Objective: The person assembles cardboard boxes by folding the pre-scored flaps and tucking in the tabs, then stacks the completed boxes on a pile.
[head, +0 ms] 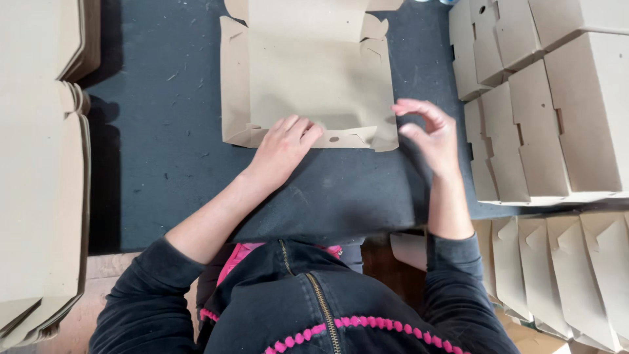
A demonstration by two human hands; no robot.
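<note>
A partly folded brown cardboard box (pixel 308 78) lies open on a dark grey mat (pixel 164 151), its side flaps standing up. My left hand (pixel 283 147) rests flat on the box's near flap, fingers pressing its edge. To the right, my right hand (pixel 429 131) hovers just off the box's near right corner, fingers spread and curled, holding nothing.
Folded brown boxes (pixel 557 98) are stacked in rows at the right. More flat box blanks (pixel 563 275) lean at the lower right. A tall pile of flat cardboard blanks (pixel 39 164) fills the left edge. My dark jacket with pink trim (pixel 314 308) is at the bottom.
</note>
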